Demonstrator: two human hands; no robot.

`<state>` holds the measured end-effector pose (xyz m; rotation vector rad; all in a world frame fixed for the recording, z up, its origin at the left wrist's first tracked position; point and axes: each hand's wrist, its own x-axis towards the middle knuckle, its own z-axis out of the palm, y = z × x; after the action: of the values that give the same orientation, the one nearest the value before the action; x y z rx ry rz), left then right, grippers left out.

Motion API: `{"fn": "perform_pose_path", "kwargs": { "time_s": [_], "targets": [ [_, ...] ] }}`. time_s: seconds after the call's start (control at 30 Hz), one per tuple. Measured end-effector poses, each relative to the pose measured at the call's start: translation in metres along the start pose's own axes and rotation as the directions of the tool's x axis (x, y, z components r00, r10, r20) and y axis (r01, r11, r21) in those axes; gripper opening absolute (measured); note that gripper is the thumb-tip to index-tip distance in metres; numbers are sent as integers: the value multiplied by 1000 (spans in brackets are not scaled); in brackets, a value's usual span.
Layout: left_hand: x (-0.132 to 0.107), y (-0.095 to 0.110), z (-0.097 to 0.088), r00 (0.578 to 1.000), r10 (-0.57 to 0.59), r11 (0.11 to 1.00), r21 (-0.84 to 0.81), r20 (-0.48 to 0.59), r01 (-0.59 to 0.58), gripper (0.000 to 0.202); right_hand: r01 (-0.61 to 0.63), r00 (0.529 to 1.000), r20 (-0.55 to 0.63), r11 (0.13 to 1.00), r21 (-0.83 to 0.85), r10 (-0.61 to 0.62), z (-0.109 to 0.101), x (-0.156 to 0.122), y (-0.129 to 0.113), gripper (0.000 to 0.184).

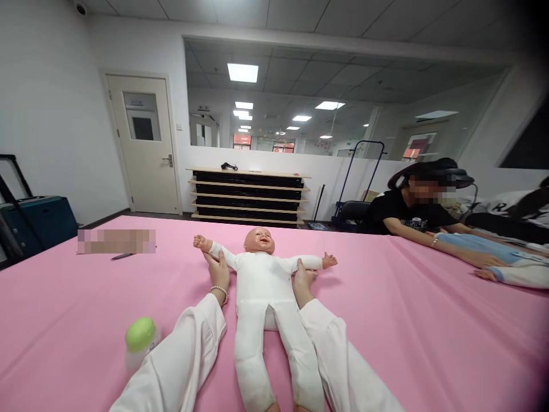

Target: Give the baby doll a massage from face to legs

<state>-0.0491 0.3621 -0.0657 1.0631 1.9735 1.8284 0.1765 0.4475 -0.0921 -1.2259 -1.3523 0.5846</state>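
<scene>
Surface: pink-covered, filling most of the lower frame.
Co-worker: at the right edge, dark top, bent over a second figure in blue and white.
Suitcase: teal, far left of the frame, handle raised; it looks shut, its contents hidden.
Doll: lower centre, on its back on the surface, head towards mid-frame, legs running to the bottom edge.
Doll's arms: spread to both sides, so that much of the positioning looks done; letting go is not yet done, and what else is left cannot be told.
Blurred patch: upper left of the surface; whether it hides a container is unclear.
Left hand: gripping the doll's arm on the left of the frame, thumb uppermost.
Right hand: gripping the opposite arm, thumb over it.
Bottle: lower left, green lid on, partly behind the white sleeve; contents not discernible.
Slim dark object: just below the patch, perhaps a pen.
</scene>
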Motion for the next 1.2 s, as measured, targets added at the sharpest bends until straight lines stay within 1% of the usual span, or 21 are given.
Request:
{"fn": "perform_pose_path", "kwargs": {
  "time_s": [0.1,0.2,0.27,0.37,0.43,0.47,0.53,0.6,0.67,0.7,0.77,0.83,0.93,1.03,1.2],
  "targets": [
    [7,-1,5,1000,11,997,75,-4,-11,65,-36,998,-59,998,-43,33,-3,4,-2,44],
    [13,-3,11,1000,11,989,145,23,-15,67,-64,991,-119,995,-82,54,-3,4,-4,43],
    [15,-3,16,998,14,983,183,62,-25,68,-72,985,-161,992,-104,55,0,3,-7,49],
    [18,-2,22,989,-3,972,234,148,-32,71,-63,983,-181,990,-126,40,2,1,-11,70],
    [19,-2,23,980,-16,965,258,199,-36,73,-49,987,-158,990,-129,28,2,0,-14,80],
    [20,-2,23,976,-18,963,267,217,-41,73,-36,990,-141,991,-128,17,2,-1,-16,80],
    [21,-4,23,971,-14,958,280,241,-56,74,12,994,-108,992,-125,-26,0,-2,-19,70],
    [21,-5,22,966,-10,953,295,258,-68,74,99,992,-64,987,-129,-107,-1,-2,-21,60],
    [21,-6,23,965,-7,947,311,261,-77,73,178,984,0,974,-142,-180,-1,-1,-19,56],
    [20,-6,23,967,-5,944,320,255,-79,72,199,980,31,968,-150,-197,-1,-1,-17,55],
    [19,-6,24,971,-5,937,341,241,-79,68,194,980,63,967,-167,-186,1,2,-11,54],
    [19,-5,24,971,-8,929,362,237,-80,64,155,988,54,971,-183,-148,4,4,-4,52],
    [18,-4,23,965,-12,917,388,263,-94,58,120,992,51,970,-211,-111,6,6,-1,50],
    [19,-4,22,956,-10,908,403,293,-114,55,107,993,75,967,-231,-92,5,4,-5,50],
    [23,-8,24,946,-4,901,412,324,-137,53,132,985,137,965,-225,-103,-1,0,-15,47]
  ]
}}
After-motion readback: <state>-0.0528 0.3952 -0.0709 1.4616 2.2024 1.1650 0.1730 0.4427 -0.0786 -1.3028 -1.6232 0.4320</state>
